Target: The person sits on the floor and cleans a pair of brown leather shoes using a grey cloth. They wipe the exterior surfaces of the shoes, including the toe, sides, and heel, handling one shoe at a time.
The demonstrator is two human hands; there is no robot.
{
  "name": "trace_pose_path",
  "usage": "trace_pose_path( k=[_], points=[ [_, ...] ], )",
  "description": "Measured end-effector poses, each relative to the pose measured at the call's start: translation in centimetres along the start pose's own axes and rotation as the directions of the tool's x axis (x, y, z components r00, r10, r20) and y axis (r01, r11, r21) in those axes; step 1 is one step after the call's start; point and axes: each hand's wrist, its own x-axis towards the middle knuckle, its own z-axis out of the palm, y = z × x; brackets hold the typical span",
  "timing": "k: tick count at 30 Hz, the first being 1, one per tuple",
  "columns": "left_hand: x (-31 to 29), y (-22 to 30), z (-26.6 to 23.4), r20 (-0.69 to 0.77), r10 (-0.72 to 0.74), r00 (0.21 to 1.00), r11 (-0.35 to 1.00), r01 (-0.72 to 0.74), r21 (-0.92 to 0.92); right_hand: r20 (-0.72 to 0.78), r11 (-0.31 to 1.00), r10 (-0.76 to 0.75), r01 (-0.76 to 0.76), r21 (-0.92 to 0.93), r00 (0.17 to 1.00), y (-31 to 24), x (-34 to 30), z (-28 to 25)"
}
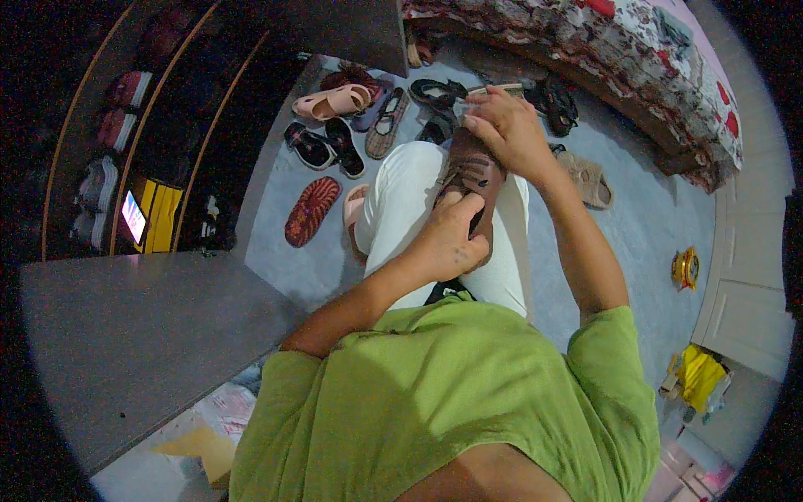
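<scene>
A brown lace-up shoe [473, 171] rests over my lap, toe pointing away from me. My left hand [452, 238] grips it at the opening, thumb and fingers closed around the heel end. Across the toe lies my right hand [508, 130], fingers bent over the shoe. Under those fingers shows a small pale piece [461, 109], perhaps thin cloth or a wipe; its kind is unclear. The hand hides most of the shoe's toe.
Pink sandals [333, 102], black shoes [343, 146], a plaid shoe [387, 124] and a red striped slipper [314, 211] lie on the floor. Open cabinet shelves [125, 125] stand left, a bed [669, 92] far right. A beige slipper [588, 178] sits right of my knees.
</scene>
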Motion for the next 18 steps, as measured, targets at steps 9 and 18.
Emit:
trace_pose_path(
  k=[9, 18],
  points=[
    [-0.7, 0.7, 0.8, 0.100, 0.070, 0.993, 0.966, -0.092, 0.242, 0.013, 0.977, 0.013, -0.015, 0.215, 1.000, -4.2, -7.0, -2.0],
    [-0.4, -0.4, 1.3, 0.034, 0.154, 0.988, 0.959, -0.157, 0.234, 0.125, 0.996, -0.072, 0.077, -0.037, 0.990, -1.8, -0.9, -0.4]
  ],
)
